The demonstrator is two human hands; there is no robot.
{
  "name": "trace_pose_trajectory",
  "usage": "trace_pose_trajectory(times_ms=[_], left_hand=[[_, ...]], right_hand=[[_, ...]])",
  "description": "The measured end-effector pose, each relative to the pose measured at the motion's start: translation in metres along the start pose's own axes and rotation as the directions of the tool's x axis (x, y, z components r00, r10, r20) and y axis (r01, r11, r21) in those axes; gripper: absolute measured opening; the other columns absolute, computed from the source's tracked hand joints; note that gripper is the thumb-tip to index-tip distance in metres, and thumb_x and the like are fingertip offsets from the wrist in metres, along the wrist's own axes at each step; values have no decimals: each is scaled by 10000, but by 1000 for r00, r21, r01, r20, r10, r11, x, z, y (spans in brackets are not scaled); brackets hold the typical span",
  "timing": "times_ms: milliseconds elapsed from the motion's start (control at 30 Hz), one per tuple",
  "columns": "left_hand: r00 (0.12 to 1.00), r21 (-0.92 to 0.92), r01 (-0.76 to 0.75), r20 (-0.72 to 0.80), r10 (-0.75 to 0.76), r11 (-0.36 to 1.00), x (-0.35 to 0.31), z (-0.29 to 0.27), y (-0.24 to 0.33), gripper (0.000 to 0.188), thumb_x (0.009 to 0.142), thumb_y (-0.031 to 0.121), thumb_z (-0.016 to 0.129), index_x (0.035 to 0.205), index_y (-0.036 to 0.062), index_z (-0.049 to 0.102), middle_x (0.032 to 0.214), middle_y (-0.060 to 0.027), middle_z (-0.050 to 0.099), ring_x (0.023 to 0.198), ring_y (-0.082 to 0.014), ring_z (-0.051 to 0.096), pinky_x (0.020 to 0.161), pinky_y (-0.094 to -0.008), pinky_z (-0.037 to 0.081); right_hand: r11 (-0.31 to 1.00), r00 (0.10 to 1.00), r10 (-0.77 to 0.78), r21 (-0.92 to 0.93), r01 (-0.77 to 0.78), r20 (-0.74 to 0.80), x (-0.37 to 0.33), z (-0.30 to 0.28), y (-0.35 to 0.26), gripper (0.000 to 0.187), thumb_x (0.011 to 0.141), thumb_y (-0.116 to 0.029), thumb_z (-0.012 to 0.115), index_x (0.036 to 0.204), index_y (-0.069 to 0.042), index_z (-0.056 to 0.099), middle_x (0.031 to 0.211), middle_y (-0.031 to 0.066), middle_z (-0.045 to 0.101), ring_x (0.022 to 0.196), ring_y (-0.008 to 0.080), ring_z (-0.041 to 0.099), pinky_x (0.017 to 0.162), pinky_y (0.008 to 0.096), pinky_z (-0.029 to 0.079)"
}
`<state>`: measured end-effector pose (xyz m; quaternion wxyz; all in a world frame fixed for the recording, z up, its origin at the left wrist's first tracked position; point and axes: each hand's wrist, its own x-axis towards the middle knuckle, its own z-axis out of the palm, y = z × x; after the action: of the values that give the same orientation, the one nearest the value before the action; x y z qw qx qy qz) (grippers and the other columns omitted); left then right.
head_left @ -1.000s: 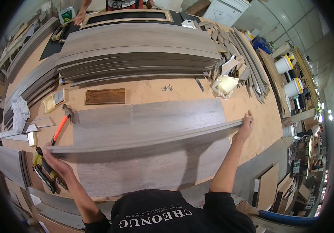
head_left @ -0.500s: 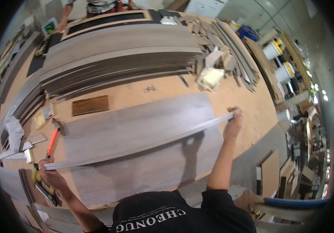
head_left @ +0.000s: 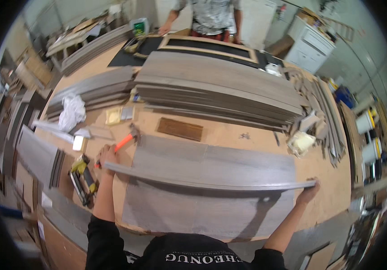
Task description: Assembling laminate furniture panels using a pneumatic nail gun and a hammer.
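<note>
A long, narrow grey board (head_left: pixel 211 183) spans between my hands above the table, seen nearly edge-on. My left hand (head_left: pixel 106 156) is closed on its left end, and my right hand (head_left: pixel 309 191) grips the right end. Below it lies a flat grey wood-grain surface (head_left: pixel 243 164) with a seam across it; the held board casts a shadow there. A hammer (head_left: pixel 124 142) with an orange handle lies beside my left hand, partly behind the fingers. To the left of that forearm rests a yellow-and-black nail gun (head_left: pixel 84 176).
A tall stack of grey boards (head_left: pixel 220 74) stands beyond, with a brown wood piece (head_left: pixel 180 129) before it. Offcuts and a pale packet (head_left: pixel 301 144) sit at right; a plastic bag (head_left: pixel 72 112) is at left. Another person (head_left: pixel 211 18) stands across the table (head_left: pixel 321 180).
My view has turned left, so the scene sits further right. The board's left end has come up off the nail-gun side and its right end has lowered. Both hands keep their hold.
</note>
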<state>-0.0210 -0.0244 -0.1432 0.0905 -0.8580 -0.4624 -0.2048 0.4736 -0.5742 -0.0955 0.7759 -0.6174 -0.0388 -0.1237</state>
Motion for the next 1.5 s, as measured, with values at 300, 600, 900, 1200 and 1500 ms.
trace_pose_trajectory(times_ms=[300,600,900,1200,1500], left_hand=[[993,-493,-121,-71,99,862,40,-14,-118,154,840,95,546,962,2,563,824,-55,525,770,-192,514,705,-325,430],[961,-547,-121,146,236,828,49,-259,127,273,935,237,484,997,-21,548,651,-12,441,578,-85,395,506,-250,318],[637,-635,-412,312,705,654,16,-269,381,185,893,197,529,938,25,582,579,-128,480,526,-303,486,529,-359,387],[713,-858,-188,215,667,477,1,-295,475,253,942,266,508,953,22,576,580,-3,394,538,-99,370,520,-251,325],[647,-754,-239,346,679,612,-49,-263,408,185,880,216,571,898,35,608,611,-92,480,539,-194,486,522,-312,394]], right_hand=[[838,934,-358,-436,329,18,6,19,63,242,877,-25,481,1092,-42,590,994,122,618,997,280,559,917,375,420],[980,915,83,136,-147,394,-8,35,-28,191,876,-235,620,935,-54,618,755,-52,529,712,31,453,627,200,363],[961,854,237,-239,-138,463,-18,28,-8,367,632,-285,790,733,20,612,656,9,595,662,98,519,639,284,448],[979,834,175,-4,-203,524,-23,25,-22,274,646,-185,819,710,12,639,637,12,634,598,60,521,590,249,462],[974,737,196,-216,-70,647,-18,27,-14,409,639,-299,831,854,6,665,787,61,673,736,110,561,711,284,472]])
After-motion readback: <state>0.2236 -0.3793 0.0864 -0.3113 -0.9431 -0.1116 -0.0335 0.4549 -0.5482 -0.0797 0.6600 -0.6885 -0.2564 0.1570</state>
